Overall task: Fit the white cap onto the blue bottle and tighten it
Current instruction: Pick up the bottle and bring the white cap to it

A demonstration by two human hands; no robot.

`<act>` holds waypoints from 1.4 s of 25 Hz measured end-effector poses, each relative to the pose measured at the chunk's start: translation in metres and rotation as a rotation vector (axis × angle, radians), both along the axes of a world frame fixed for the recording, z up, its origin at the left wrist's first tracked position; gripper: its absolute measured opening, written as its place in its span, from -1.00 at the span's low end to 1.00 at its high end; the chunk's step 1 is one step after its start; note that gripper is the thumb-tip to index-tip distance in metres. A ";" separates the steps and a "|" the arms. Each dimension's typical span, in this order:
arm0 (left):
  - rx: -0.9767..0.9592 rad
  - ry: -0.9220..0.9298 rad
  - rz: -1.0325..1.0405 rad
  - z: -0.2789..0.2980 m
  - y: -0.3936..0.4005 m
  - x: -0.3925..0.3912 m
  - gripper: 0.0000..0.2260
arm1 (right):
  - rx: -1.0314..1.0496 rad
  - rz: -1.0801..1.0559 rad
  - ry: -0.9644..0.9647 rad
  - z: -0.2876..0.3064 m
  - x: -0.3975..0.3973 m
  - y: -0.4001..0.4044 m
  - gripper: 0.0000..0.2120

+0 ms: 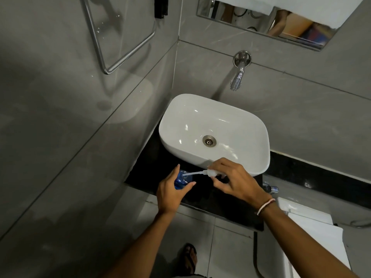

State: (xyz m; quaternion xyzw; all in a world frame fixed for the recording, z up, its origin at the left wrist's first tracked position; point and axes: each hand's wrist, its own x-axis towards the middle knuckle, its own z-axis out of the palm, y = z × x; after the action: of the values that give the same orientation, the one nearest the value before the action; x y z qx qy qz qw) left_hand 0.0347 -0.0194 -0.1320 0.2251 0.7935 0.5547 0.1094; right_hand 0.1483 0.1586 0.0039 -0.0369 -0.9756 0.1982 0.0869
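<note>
A blue bottle (181, 179) stands on the black counter (148, 173) just in front of the white basin. My left hand (172, 192) wraps around its body from the near side. My right hand (233, 180) pinches a white cap (212, 173) with a long thin dip tube (193, 173). The cap lies almost sideways to the right of the bottle. The tip of the tube reaches the bottle's open mouth. The lower part of the bottle is hidden behind my left hand.
The white basin (259, 141) sits on the counter behind the hands, with a chrome tap (239, 74) on the wall above it. A chrome towel rail (112, 63) hangs on the left wall. A small chrome valve (271, 188) sticks out right of the counter.
</note>
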 end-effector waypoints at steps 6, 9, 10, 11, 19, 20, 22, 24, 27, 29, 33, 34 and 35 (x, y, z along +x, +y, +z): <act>-0.036 0.081 0.058 0.000 0.000 -0.001 -0.25 | 0.102 0.081 -0.132 0.028 -0.037 -0.006 -0.72; -0.039 0.105 0.063 0.001 -0.001 -0.001 -0.25 | 0.164 0.179 -0.252 0.032 -0.064 -0.019 -0.79; -0.036 0.110 0.057 0.001 -0.001 -0.001 -0.25 | 0.170 0.205 -0.288 0.031 -0.072 -0.025 -0.80; -0.035 0.113 0.052 0.001 -0.001 -0.002 -0.26 | 0.170 0.225 -0.320 0.028 -0.078 -0.031 -0.80; -0.134 0.264 0.042 -0.001 0.000 -0.005 -0.32 | 0.226 0.211 -0.442 -0.007 -0.100 -0.045 -0.83; -0.158 0.278 0.047 -0.002 0.000 -0.005 -0.29 | 0.221 0.173 -0.442 -0.010 -0.101 -0.044 -0.82; -0.181 0.305 0.050 -0.003 0.000 -0.005 -0.26 | 0.207 0.080 -0.429 -0.015 -0.100 -0.039 -0.64; -0.182 0.315 0.046 -0.005 0.000 -0.006 -0.26 | 0.062 -0.004 -0.396 -0.019 -0.093 -0.034 -0.51; -0.172 0.291 0.049 -0.006 0.000 -0.007 -0.27 | -0.286 -0.021 -0.383 -0.028 -0.079 -0.026 -0.51; -0.164 0.290 0.045 -0.006 -0.001 -0.006 -0.28 | -0.370 -0.060 -0.380 -0.034 -0.073 -0.023 -0.64; -0.161 0.287 0.035 -0.006 -0.001 -0.007 -0.29 | -0.431 -0.132 -0.307 -0.039 -0.067 -0.021 -0.66; -0.157 0.282 0.035 -0.006 0.000 -0.007 -0.28 | -0.456 -0.122 -0.292 -0.041 -0.065 -0.020 -0.63; -0.152 0.279 0.038 -0.006 0.000 -0.007 -0.28 | -0.465 -0.111 -0.274 -0.043 -0.065 -0.020 -0.60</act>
State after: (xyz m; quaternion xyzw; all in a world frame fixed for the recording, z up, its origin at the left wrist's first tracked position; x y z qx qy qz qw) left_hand 0.0280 -0.0197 -0.1384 0.2760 0.8449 0.4582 0.0045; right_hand 0.0837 0.1381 -0.0388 -0.1358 -0.9030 0.4050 -0.0461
